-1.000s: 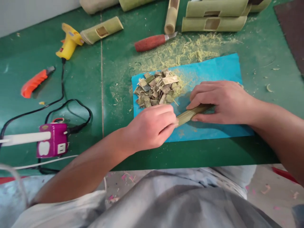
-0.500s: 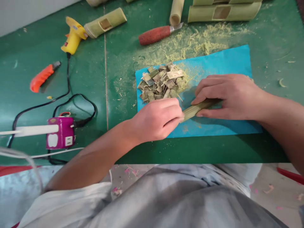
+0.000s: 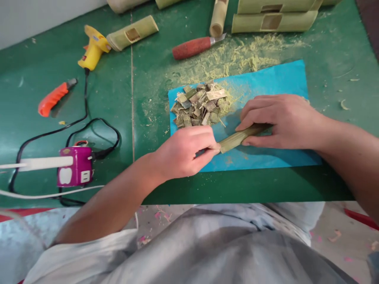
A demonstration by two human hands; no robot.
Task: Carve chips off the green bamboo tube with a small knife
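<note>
A flat greenish bamboo strip (image 3: pixel 232 141) lies at a slant over the blue sheet (image 3: pixel 284 79). My right hand (image 3: pixel 275 120) grips its far part, thumb on the near side and fingers on the other. At the strip's left end, my left hand (image 3: pixel 189 152) is closed in a pinch; its fingertips touch or nearly touch the corner, and anything between them is too small to make out. Just beyond my left hand is a heap of small bamboo chips (image 3: pixel 198 104), with pale shavings beside it.
Beyond the sheet lie a red-handled knife (image 3: pixel 192 48) and cut bamboo tubes (image 3: pixel 272 22). To the left are a yellow glue gun (image 3: pixel 93 47) by another tube (image 3: pixel 133 32), an orange cutter (image 3: pixel 55 98), and a purple power adapter (image 3: pixel 74 165) with cables.
My left hand has moved left along the strip, uncovering more of its left end. My right hand keeps its hold. The whole view has shifted slightly.
</note>
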